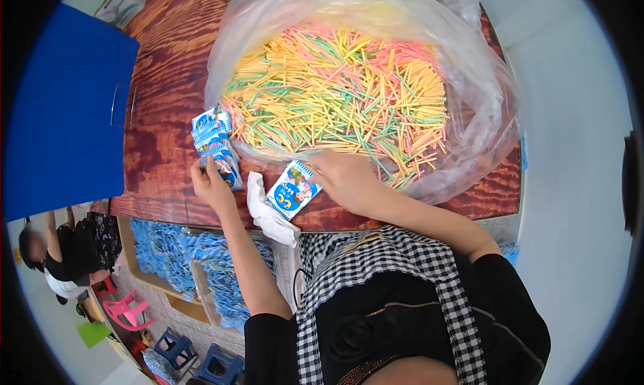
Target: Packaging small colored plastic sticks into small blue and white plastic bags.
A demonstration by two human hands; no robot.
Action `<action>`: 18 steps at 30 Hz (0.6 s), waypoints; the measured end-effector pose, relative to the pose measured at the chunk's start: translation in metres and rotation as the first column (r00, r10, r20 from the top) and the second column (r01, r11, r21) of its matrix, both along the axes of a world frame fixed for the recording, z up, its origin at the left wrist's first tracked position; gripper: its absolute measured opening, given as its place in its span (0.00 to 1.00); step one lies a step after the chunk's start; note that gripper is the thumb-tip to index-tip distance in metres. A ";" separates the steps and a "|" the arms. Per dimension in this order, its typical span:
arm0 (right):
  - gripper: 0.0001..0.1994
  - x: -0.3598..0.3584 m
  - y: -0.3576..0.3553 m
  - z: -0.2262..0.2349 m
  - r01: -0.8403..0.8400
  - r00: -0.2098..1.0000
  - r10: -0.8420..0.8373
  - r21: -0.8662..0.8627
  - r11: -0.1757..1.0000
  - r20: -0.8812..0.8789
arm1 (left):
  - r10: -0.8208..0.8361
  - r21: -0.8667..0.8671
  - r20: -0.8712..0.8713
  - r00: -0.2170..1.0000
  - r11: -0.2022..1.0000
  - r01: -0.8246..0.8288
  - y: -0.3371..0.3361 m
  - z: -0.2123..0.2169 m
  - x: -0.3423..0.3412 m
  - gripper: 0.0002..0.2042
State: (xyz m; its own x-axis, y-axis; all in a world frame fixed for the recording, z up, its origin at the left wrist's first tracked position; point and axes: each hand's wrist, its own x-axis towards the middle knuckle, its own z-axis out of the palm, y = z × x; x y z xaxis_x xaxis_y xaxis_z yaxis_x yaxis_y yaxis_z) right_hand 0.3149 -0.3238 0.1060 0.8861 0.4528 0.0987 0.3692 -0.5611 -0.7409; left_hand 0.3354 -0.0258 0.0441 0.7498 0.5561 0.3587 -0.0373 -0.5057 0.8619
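A single blue-and-white packet [294, 190] lies at the table's front edge, with my right hand [352, 180] closed on its upper right edge. To the left, several similar packets [216, 138] overlap in a slanting row. My left hand [213, 184] has its thumb and fingers closed at the lower left edge of that row, on the lowest packet. Between the two hands, a crumpled white cloth [268, 214] hangs over the table edge. Just beyond my hands spreads a heap of thin pastel sticks [335, 93] in yellow, pink and green.
A large clear plastic bag [486, 103] surrounds the sticks on the red wood-patterned table [161, 143]. A blue panel [70, 110] stands at the left. Below are a box [157, 254] and a clear bin [218, 271] of blue packets, stools [218, 365], and another person [64, 254].
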 end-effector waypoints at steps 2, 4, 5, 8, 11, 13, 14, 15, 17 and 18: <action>0.14 -0.002 0.017 -0.004 0.016 1.000 -0.018 -0.091 0.996 -0.021 | 0.125 0.395 0.023 0.992 0.910 -0.124 0.003 -0.012 0.009 0.10; 0.19 0.001 0.029 -0.001 -0.020 0.995 -0.006 -0.265 0.964 -0.096 | 0.170 0.476 0.010 0.985 0.866 -0.154 0.003 -0.012 0.007 0.12; 0.19 0.001 0.030 -0.005 0.001 0.995 -0.029 -0.277 0.961 -0.096 | 0.229 0.562 0.008 0.973 0.804 -0.194 -0.006 -0.005 0.006 0.14; 0.16 0.002 0.029 -0.029 0.048 0.998 -0.054 -0.177 0.983 -0.030 | 0.199 0.545 0.105 0.974 0.808 -0.223 -0.035 0.027 0.001 0.17; 0.13 0.001 0.022 -0.033 0.058 0.998 -0.058 -0.044 0.997 0.007 | 0.063 0.560 0.017 0.998 0.826 -0.062 -0.051 0.042 -0.030 0.16; 0.11 0.001 0.020 -0.033 0.049 0.996 -0.045 -0.045 0.998 0.073 | -0.081 0.465 -0.099 0.992 0.877 0.118 -0.078 0.048 -0.044 0.16; 0.10 0.002 0.018 -0.033 0.036 0.990 -0.030 -0.044 0.998 0.139 | -0.197 0.507 -0.177 0.964 0.821 0.261 -0.100 0.051 -0.049 0.17; 0.10 0.002 0.015 -0.031 0.039 0.990 -0.033 -0.043 0.998 0.138 | -0.303 0.537 -0.260 0.917 0.744 0.398 -0.114 0.054 -0.051 0.19; 0.09 0.003 0.014 -0.022 -0.001 0.942 0.048 -0.142 0.990 0.331 | -0.300 0.519 -0.269 0.915 0.755 0.400 -0.118 0.041 -0.053 0.20; 0.09 0.003 0.015 -0.018 -0.007 0.942 0.052 -0.135 0.991 0.332 | -0.306 0.498 -0.277 0.911 0.766 0.408 -0.117 0.038 -0.053 0.22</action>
State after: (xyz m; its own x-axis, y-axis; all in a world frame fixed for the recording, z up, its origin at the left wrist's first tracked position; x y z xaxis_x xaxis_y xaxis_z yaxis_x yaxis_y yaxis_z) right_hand 0.3178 -0.3087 0.0883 0.7980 0.5074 0.3252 0.6010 -0.6290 -0.4931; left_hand 0.2826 -0.1425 0.0816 0.9314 -0.0066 0.3640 -0.1887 -0.8637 0.4673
